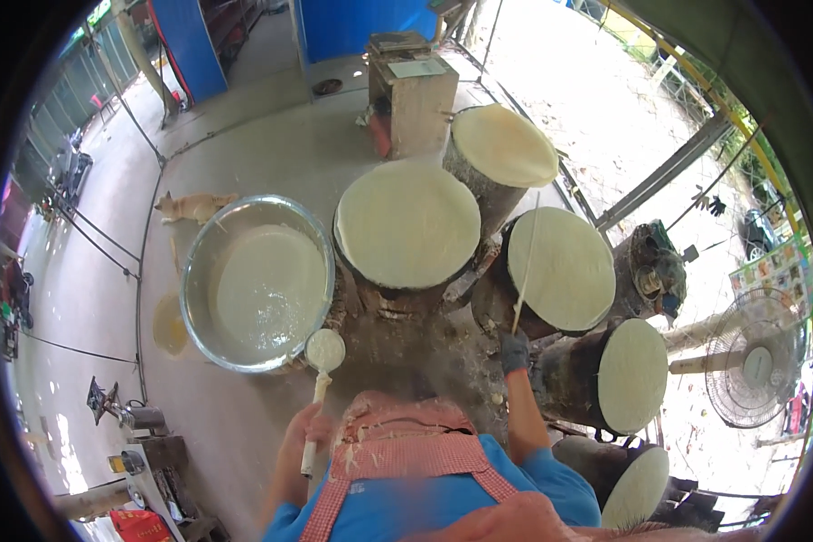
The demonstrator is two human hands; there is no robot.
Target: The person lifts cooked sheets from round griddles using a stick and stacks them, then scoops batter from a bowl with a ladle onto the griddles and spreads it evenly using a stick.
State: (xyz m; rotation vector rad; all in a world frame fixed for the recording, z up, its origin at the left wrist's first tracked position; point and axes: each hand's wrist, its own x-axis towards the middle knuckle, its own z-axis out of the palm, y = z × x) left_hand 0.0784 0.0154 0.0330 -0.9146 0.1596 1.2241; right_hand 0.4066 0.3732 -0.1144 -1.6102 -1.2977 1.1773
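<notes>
My left hand (pixel 309 425) is closed round the handle of a ladle (pixel 325 349), whose bowl is coated with pale batter. The ladle is just by the near right rim of a large metal basin (pixel 190 303), which holds creamy batter (pixel 273 289). In a dark glove, my right hand (pixel 515 352) grips the lower end of a long thin stick (pixel 530 253). That stick lies across a round pale sheet of batter (pixel 569 275) on a drum-like stove. A wider pale sheet (pixel 406 224) covers the stove top between the basin and the stick.
More drum stoves carry pale round sheets, at the far side (pixel 504 144), right (pixel 634 377) and lower right (pixel 639 488). A standing fan (pixel 754 361) is at the right. A cat (pixel 194 207) is beyond the basin's left side. A worn cabinet (pixel 415 95) stands at the back.
</notes>
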